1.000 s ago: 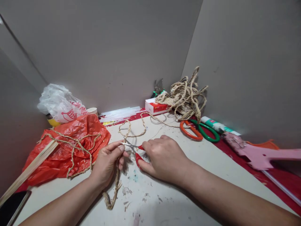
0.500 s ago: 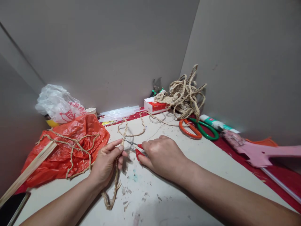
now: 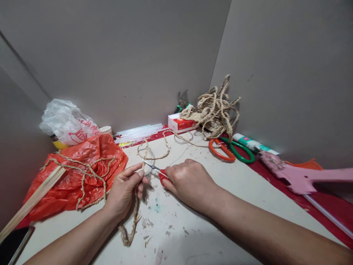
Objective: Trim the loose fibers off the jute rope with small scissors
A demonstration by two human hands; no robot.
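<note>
My left hand [image 3: 125, 187] pinches a braided straw cord [image 3: 135, 213] between thumb and fingers. One part of the cord hangs below the hand onto the table; another runs up past the fingertips and loops across the tabletop. My right hand [image 3: 190, 184] is closed round the red handles of small scissors [image 3: 154, 168]. Their blades point left and meet the cord just above my left fingertips. Whether the blades have cut into the cord cannot be made out. Small straw scraps lie on the white table [image 3: 234, 221] below.
At left, a red plastic bag [image 3: 71, 191] lies under more cord and a wooden strip [image 3: 35, 200]. Glue sticks [image 3: 140, 133], a small box [image 3: 182, 123] and a rope bundle [image 3: 217, 110] line the back. Large scissors [image 3: 224, 152] and a pink glue gun [image 3: 300, 178] lie right.
The red handles in my right hand have come closer together and the scissor blades have closed on the cord. My left hand holds almost the same place.
</note>
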